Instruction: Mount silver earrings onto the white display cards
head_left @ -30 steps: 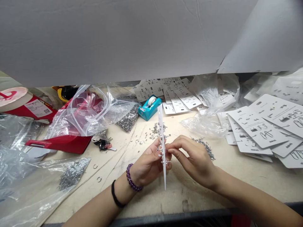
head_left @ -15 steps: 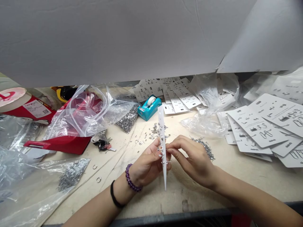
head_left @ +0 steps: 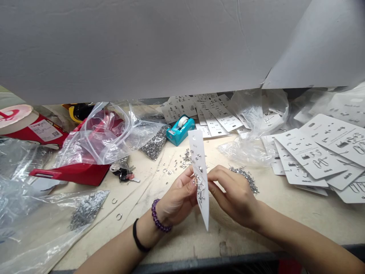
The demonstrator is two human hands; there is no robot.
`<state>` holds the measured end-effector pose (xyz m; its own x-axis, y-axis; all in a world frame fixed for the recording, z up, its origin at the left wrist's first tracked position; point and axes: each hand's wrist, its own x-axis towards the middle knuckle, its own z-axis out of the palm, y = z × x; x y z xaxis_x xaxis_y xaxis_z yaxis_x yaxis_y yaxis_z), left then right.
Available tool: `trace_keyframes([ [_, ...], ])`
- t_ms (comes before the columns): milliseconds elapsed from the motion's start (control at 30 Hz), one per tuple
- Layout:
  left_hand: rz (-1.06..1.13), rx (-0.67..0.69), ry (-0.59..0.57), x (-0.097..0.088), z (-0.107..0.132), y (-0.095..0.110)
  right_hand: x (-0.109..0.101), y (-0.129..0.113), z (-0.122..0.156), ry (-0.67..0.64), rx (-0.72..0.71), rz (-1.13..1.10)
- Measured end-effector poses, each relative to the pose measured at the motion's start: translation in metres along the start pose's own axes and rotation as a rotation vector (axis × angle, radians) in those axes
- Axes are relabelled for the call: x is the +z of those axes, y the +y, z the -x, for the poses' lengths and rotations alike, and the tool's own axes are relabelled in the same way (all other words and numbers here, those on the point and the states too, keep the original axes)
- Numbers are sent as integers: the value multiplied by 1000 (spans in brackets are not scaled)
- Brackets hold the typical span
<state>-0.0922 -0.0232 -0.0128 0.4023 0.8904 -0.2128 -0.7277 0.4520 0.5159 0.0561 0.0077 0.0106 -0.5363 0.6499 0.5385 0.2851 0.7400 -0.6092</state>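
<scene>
My left hand (head_left: pixel 178 198) grips a long white card (head_left: pixel 199 152) upright, with several small silver metal clips (head_left: pixel 201 186) fixed to its face. My right hand (head_left: pixel 230 194) sits just right of the card, curled fingertips at its right edge. Whether those fingers pinch the card or a clip is hidden. Below and behind the hands, loose silver pieces (head_left: pixel 185 160) lie scattered on the bench, and a small heap of metal parts (head_left: pixel 245 179) lies near my right hand. Two metal rings (head_left: pixel 119 216) lie left of my left wrist.
A cream workbench (head_left: pixel 228 236) holds stacks of printed white cards (head_left: pixel 310 156) at right, a teal tape dispenser (head_left: pixel 180 131), keys (head_left: pixel 123 175), a red dustpan (head_left: pixel 74 174), and clear plastic bags, one of metal parts (head_left: pixel 154 146). A white sheet (head_left: pixel 142 45) hangs above.
The card has turned from edge-on to show its face with the clips. My right hand has moved slightly right, and my left hand has turned with the card.
</scene>
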Motion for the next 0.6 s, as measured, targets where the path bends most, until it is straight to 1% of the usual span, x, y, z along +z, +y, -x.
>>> trace_keyframes([
  [100,-7,6,-1,-2,-1,-2,1,1,1,-24,-28,49],
  [167,-15,-7,9,-2,-2,-2,2,2,1,-35,-26,39],
  [267,20,-34,22,-1,-2,-1,2,4,1,-37,26,-45],
  [400,107,-42,7,1,0,2,-1,2,-1,0,87,-150],
  [600,77,-44,-15,-1,1,-2,0,0,-1,16,112,-129],
])
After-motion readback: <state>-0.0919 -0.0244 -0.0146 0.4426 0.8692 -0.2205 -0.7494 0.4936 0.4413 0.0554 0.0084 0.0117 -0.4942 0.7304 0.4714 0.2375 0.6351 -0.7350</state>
